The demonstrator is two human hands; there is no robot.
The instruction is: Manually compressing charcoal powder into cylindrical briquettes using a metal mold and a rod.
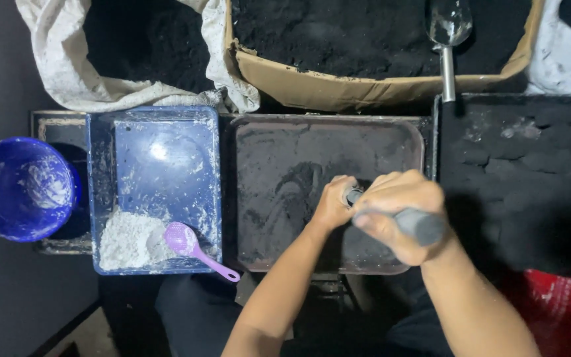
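Both forearms reach over the dark tray, where the right hand is clenched around a grey cylindrical tool and the left hand pinches its front end; it looks rigid, best gripped mid-handle.

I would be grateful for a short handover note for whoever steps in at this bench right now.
Right hand grips a dark cylindrical tool over the dark tray. Left hand steadies the tool's lower end.
Blue tray holds white powder and a purple scoop. Blue bowl sits far left.
Metal scoop rests in the cardboard box of black powder.
The dark tray carries only a thin smear; the white powder sits unmixed.
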